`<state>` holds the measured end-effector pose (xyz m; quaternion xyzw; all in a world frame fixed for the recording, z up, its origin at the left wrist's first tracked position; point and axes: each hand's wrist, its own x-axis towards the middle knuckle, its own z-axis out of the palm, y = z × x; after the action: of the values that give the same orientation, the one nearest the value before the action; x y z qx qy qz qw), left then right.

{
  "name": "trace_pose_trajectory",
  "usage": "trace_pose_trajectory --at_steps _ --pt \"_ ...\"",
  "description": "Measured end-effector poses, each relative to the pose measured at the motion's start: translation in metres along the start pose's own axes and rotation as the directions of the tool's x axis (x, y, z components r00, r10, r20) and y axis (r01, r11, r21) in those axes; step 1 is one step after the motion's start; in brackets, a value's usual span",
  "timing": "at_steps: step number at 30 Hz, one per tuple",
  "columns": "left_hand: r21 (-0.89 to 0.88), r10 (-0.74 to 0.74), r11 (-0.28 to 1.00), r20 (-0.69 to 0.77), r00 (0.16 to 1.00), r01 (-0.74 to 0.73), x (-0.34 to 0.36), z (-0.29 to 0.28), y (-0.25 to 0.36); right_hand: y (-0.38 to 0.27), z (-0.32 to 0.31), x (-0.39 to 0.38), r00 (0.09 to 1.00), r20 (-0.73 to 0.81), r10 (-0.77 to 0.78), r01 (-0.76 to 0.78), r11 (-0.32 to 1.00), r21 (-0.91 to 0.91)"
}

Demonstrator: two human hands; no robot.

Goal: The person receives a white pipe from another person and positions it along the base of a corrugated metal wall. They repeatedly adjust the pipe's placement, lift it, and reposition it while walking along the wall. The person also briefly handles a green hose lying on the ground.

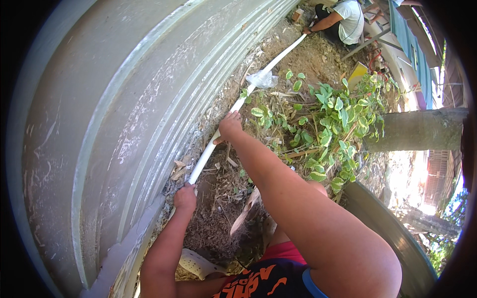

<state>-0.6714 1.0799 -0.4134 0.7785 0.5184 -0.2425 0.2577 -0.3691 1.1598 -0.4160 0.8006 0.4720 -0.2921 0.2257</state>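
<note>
A long white plastic pipe (202, 164) runs along the foot of the wall, slanting from near me up to the far right. My left hand (185, 197) is closed round its near part. Further along, my right hand (229, 127) grips the same pipe, its fingers wrapped over it. Beyond my right hand, a clear crumpled plastic bag (262, 79) hangs on or lies against the pipe. At the far end crouches another person (343, 22) in a light shirt and dark trousers, with a hand on the pipe.
A corrugated grey metal wall (124, 114) rises close on the left. Leafy variegated plants (338, 114) grow right of the pipe, before a tree trunk (417, 130). Dry leaves and loose soil (213, 218) lie below. A curved metal sheet (387, 223) stands at the lower right.
</note>
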Motion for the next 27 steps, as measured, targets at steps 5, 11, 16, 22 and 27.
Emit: trace_pose_trajectory --at_steps 5,11,16,22,27 --pt "-0.023 0.011 1.0 -0.015 1.0 -0.011 -0.001 -0.001 0.002 0.002 0.0 0.001 1.0 0.019 0.005 -0.005 1.0 0.009" --pt "-0.023 0.014 1.0 -0.029 0.999 -0.015 0.001 0.005 -0.001 0.001 0.001 0.001 1.0 0.008 0.002 -0.002 1.0 0.002" --pt "0.008 0.032 0.999 -0.045 0.998 -0.032 0.002 0.01 -0.002 0.002 0.002 0.002 1.0 -0.004 -0.014 0.014 1.0 -0.011" --pt "0.013 0.021 1.0 -0.055 0.998 -0.02 0.003 0.012 -0.001 0.003 0.002 0.0 1.0 -0.006 -0.028 0.027 0.999 -0.042" --pt "0.013 0.035 0.999 -0.042 0.999 -0.034 0.003 0.009 -0.001 0.002 0.003 0.0 1.0 -0.02 -0.009 0.008 0.999 -0.033"
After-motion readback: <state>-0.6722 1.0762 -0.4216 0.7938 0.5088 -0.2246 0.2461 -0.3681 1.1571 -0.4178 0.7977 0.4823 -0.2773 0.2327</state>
